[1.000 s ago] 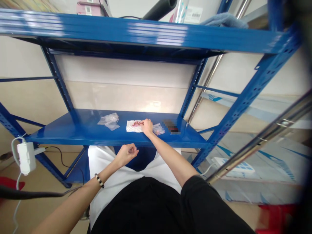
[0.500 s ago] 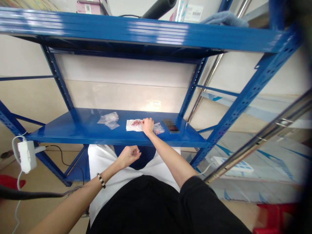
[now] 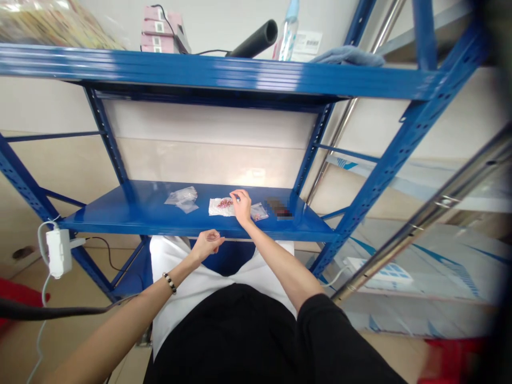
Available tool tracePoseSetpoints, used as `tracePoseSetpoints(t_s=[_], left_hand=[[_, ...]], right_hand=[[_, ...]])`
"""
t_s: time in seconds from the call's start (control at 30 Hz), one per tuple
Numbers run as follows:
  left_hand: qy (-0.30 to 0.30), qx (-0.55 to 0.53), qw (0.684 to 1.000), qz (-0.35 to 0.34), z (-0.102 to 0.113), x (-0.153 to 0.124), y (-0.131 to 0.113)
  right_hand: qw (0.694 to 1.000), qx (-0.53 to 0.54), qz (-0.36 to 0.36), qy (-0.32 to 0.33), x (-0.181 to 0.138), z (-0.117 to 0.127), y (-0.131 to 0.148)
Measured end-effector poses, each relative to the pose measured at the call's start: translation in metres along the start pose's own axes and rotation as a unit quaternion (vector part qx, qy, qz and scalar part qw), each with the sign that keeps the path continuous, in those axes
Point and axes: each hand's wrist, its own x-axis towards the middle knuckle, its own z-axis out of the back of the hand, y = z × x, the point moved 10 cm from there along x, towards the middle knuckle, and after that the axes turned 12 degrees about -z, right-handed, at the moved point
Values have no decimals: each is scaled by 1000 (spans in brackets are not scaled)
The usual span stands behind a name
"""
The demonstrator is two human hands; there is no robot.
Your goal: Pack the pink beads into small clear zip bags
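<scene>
A pile of small pinkish-red beads (image 3: 224, 203) lies on a crumpled white paper (image 3: 216, 210) on the blue shelf (image 3: 132, 214). Just above the paper's right end, my right hand (image 3: 241, 207) has its thumb and index finger pinched together; whatever is between them is too small to make out. My left hand (image 3: 207, 244) hangs in front of the shelf's edge, its fingers curled in, and what they hold cannot be made out. Right of the paper, partly behind my right wrist, is a small clear bag (image 3: 259, 212) with bits of colour inside.
Clear plastic bags (image 3: 183, 198) lie left of the paper. A blurred-out dark object (image 3: 280, 208) is at the shelf's right. Overhead, the upper shelf (image 3: 192, 66) carries pink boxes (image 3: 162, 29), a black tube (image 3: 256, 40) and a bottle (image 3: 288, 32). A white power strip (image 3: 59, 253) hangs at left.
My right hand has lifted slightly off the beads, its thumb and index finger now pinched. My left hand has turned and moved a little up and left. The view has tilted upward.
</scene>
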Motion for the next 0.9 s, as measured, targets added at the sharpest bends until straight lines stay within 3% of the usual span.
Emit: tracePoseSetpoints(t_s=[0.1,0.23,0.33,0.43,0.63,0.73,0.9], left_hand=[[14,-14,1000,3,-2,-1,-3],[54,-7,998,-16,-12,2,-11],[101,-1,994,-45,-28,-4,-22],[126,3,990,-59,-38,-15,-30],[137,-39,989,-48,-43,-21,-32],[144,-93,985,-11,-47,-17,-27],[94,-249,961,72,-44,-21,-27]], right_hand=[[995,90,34,29,-27,6,28],[979,164,53,107,-91,20,56],[975,184,18,127,-132,38,54],[974,176,4,144,-154,45,46],[973,168,-11,159,-150,33,28],[972,175,-4,157,-144,32,28],[976,178,-32,121,-126,43,17]])
